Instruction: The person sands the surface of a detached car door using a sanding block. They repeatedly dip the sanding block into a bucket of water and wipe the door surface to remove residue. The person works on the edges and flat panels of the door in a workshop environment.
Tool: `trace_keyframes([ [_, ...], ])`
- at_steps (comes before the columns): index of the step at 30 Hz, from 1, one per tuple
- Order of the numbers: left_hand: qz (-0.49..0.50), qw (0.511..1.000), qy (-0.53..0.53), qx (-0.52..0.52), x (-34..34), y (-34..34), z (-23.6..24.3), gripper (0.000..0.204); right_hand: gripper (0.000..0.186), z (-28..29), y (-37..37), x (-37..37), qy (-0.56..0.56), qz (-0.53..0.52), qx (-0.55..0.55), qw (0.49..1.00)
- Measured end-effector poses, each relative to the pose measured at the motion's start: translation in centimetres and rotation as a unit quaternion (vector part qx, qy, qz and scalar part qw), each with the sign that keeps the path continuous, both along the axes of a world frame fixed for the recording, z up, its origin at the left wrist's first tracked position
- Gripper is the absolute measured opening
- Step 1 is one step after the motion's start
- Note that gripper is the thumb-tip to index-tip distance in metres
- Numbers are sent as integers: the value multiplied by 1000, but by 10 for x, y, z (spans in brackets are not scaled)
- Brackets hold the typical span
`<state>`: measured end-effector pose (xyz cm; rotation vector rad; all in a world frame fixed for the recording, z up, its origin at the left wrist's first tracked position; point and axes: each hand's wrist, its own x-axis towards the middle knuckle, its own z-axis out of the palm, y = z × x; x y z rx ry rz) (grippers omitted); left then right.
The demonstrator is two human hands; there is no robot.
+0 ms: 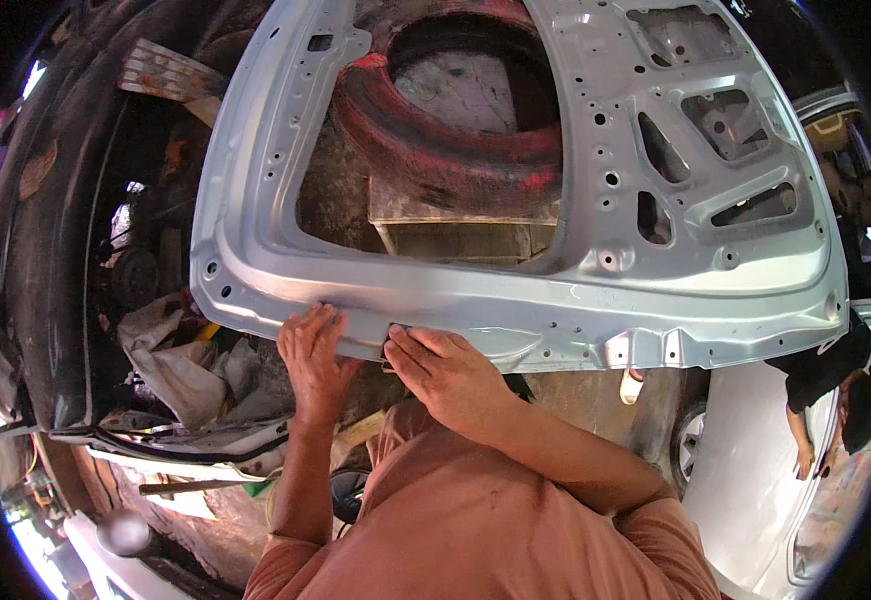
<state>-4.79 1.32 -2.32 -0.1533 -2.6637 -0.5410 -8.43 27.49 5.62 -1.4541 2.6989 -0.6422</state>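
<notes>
A silver-grey car tailgate shell point(426, 275), with a large window opening and several cut-outs, lies across the view in front of me. My left hand point(314, 355) rests on its near edge, left of centre, fingers stretched over the rim and nothing seen in them. Close to its right, my right hand point(448, 378) presses on the same edge with its fingers together. A small dark piece point(388, 350) shows under those fingertips; most of it is covered, and its kind cannot be told.
A worn tyre point(446, 165) with red marks lies under the shell on a boxy stand point(466, 240). A dark car body point(46, 220) stands at left, near crumpled pale sheeting point(181, 370). At right, another person point(836, 385) in black reaches to a white car panel point(746, 470).
</notes>
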Motion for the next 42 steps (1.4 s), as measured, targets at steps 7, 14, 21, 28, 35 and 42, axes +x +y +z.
trace_keyframes([
  [7,20,1000,-11,-4,3,1,-3,79,53,10,87,17,-7,-62,65,996],
  [14,10,1000,-21,-2,1,4,5,79,49,5,0,2,-18,-9,-14,1000],
  [21,9,1000,-18,-7,2,2,6,76,52,5,100,11,-2,-54,80,995],
  [28,16,999,-29,-8,3,4,8,75,50,-1,63,0,-60,-35,8,998],
  [35,16,999,-38,-12,2,7,11,74,43,-8,78,-4,-49,-15,-30,998],
  [42,20,999,-33,-16,2,7,11,67,40,-14,59,-10,-89,-39,-48,994],
])
